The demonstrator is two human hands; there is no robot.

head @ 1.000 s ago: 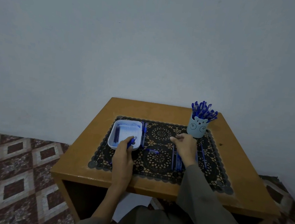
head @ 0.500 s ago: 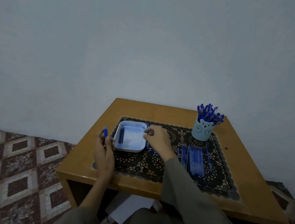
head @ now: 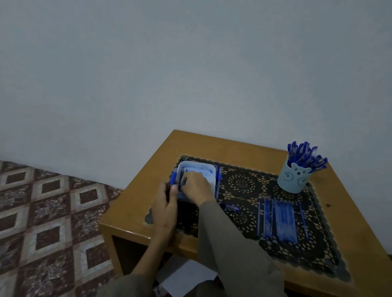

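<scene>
Lower centre: left hand [head: 167, 201] pinches a blue pen [head: 173, 177] beside the tray [head: 198, 164], ready; right hand [head: 196, 186] curls its fingers inside, perhaps picking a refill.

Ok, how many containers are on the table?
2. A white tray, left on the mat, the right hand reaching into it; a light-blue bear cup of pens at its far right corner. None seems hidden.

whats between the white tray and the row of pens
Head view: two pens beside the tray, a loose blue pen, otherwise bare mat.
</scene>
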